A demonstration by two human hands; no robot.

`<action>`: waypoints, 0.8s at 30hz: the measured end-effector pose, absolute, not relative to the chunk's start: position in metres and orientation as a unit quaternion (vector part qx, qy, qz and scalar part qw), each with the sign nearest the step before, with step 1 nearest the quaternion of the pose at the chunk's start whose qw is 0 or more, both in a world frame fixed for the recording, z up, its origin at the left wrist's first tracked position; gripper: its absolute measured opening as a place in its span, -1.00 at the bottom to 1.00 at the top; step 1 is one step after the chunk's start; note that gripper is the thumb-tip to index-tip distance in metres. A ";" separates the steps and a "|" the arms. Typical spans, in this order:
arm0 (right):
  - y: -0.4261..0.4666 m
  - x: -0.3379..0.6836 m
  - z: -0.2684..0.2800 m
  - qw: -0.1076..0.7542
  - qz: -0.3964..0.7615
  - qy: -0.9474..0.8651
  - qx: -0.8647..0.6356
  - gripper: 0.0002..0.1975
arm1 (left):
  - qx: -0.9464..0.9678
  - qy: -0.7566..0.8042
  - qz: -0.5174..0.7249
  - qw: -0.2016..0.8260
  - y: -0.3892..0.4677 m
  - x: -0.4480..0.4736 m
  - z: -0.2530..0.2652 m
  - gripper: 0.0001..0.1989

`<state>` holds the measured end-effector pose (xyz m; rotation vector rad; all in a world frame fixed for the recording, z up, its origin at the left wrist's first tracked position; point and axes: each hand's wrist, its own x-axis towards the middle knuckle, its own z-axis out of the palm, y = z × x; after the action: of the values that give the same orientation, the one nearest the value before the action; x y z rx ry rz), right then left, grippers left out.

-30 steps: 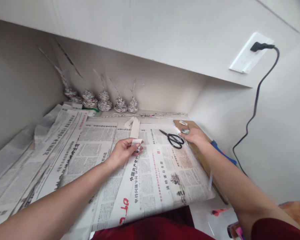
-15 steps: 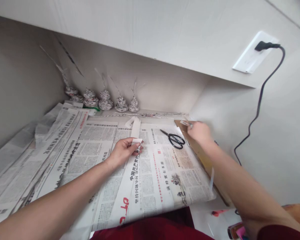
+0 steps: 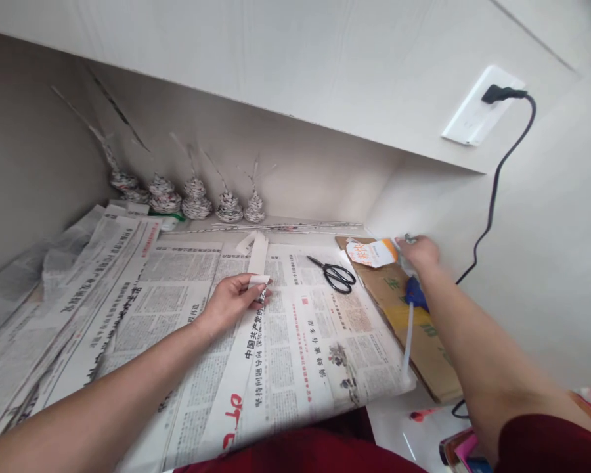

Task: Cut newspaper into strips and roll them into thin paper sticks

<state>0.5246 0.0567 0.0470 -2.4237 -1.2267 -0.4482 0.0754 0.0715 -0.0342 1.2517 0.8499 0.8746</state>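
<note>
My left hand [image 3: 234, 299] is closed on a white paper strip [image 3: 259, 255], pinching its folded lower end between thumb and fingers above the newspaper. The strip runs away from me and bends over at its far end. My right hand [image 3: 421, 254] is curled at the far end of the cardboard; a small greyish thing shows at its fingertips, too unclear to name. Close beside that wrist lies a blue glue gun [image 3: 415, 293], partly hidden by the forearm, with a whitish glue stick [image 3: 408, 338] sticking out toward me. Black-handled scissors [image 3: 339, 278] lie between my hands.
Newspaper sheets [image 3: 177, 341] cover the surface. Several woven paper gourds [image 3: 196, 199] stand along the back, behind thin paper rods [image 3: 295, 228]. A white and orange printed piece [image 3: 373, 253] lies on the cardboard [image 3: 391, 295]. A black cord [image 3: 505, 171] hangs from the wall socket.
My right hand has moved right across the cardboard, uncovering the orange-printed piece and the blue glue gun. My left hand keeps its pinch on the paper strip. The view has shifted slightly right.
</note>
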 end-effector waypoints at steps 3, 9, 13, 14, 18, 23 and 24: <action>0.058 0.518 0.052 0.202 -0.187 -0.389 -0.879 -0.58 | 0.549 0.374 0.380 0.644 0.072 0.076 -0.035 -0.69; 0.080 0.495 0.044 0.181 -0.161 -0.446 -0.862 -0.55 | 0.543 0.377 0.384 0.644 0.074 0.076 -0.037 -0.66; 0.082 0.477 0.010 0.120 -0.094 -0.471 -0.869 -0.49 | 0.546 0.380 0.379 0.643 0.074 0.076 -0.036 -0.65; 0.081 0.473 0.002 0.104 -0.079 -0.472 -0.872 -0.45 | 0.546 0.381 0.377 0.644 0.074 0.076 -0.036 -0.66; 0.076 0.471 -0.012 0.066 -0.043 -0.478 -0.875 -0.27 | 0.547 0.375 0.375 0.648 0.075 0.076 -0.036 -0.67; 0.073 0.486 -0.006 0.056 -0.033 -0.516 -0.854 -0.34 | 0.550 0.375 0.375 0.645 0.074 0.075 -0.036 -0.68; 0.073 0.489 -0.005 0.059 -0.038 -0.524 -0.849 -0.40 | 0.549 0.375 0.375 0.646 0.074 0.075 -0.037 -0.68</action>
<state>0.4885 0.0726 -0.0051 -2.5711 -1.5868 -0.1159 0.0755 0.0743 -0.0367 1.2492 0.8533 0.8531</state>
